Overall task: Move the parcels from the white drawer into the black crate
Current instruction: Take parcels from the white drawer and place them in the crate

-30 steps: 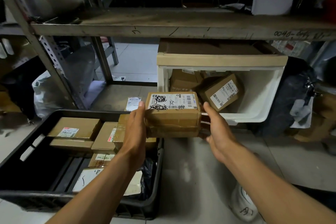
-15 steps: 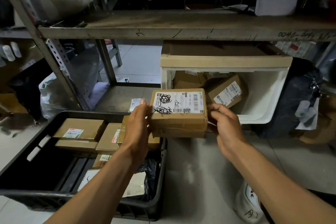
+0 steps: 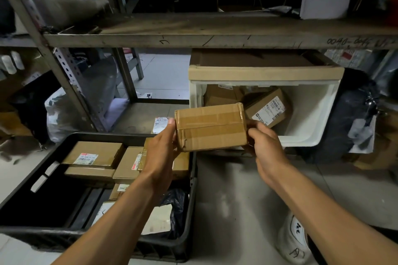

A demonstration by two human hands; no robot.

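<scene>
— Turned over since a moment ago, the held parcel (image 3: 210, 128) now shows its plain taped side instead of the barcode label with black scribbles.

— Who has it?

— Both hands. The left hand (image 3: 160, 153) grips its left end with the thumb on top, and the right hand (image 3: 266, 147) holds the right end with fingers curled under it. It hangs in the air between the two containers, above the near right corner of the black crate (image 3: 25, 198) and in front of the white drawer (image 3: 310, 118).

— What is in those?

— The drawer holds a labelled box (image 3: 268, 108) tilted on edge, with more brown cartons behind it in shadow. A flat cardboard sheet (image 3: 265, 64) lies on top of the drawer. In the crate sit several brown parcels (image 3: 94, 154) stacked along the far side, some with white and red labels, plus a black plastic bag (image 3: 175, 206) and a pale flat packet near the front.

— How does the held one look?

— Brown cardboard, oblong, wide bands of tan tape crossing it, corners a little crushed.

— And around it?

— Grey floor (image 3: 232, 200), a worn metal shelf (image 3: 215, 32) overhead with handwritten numbers on its edge, and dark and white bags off to the sides.
</scene>
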